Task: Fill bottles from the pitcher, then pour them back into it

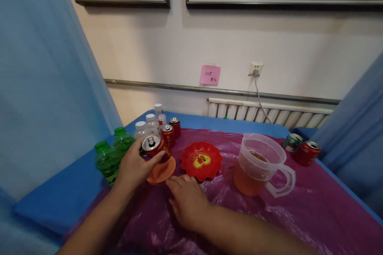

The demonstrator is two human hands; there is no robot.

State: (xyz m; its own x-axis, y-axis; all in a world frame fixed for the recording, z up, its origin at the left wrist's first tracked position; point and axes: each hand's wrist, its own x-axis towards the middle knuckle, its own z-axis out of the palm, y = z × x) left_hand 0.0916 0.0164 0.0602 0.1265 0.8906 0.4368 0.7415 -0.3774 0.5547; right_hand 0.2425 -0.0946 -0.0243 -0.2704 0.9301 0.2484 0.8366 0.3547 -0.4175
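Note:
My left hand [136, 163] is wrapped round an opened red drink can [160, 150], thumb across its front. The can is slightly tilted over a flat orange disc [161, 174], partly hidden by it; whether they touch I cannot tell. My right hand [187, 199] lies low over the purple plastic sheet [149, 215], palm down with its fingers stretched out. Its index fingertip is at the disc's near right edge. Just beyond that hand sits a red scalloped plate [214, 163] with a yellow heart print.
Two red cans [168, 134], several white-capped bottles [150, 121] and two green-capped bottles [104, 157] stand at the left. On the right are a clear jug [254, 179] of amber liquid, a green can [292, 142] and a red can [308, 153]. A radiator [293, 115] is behind.

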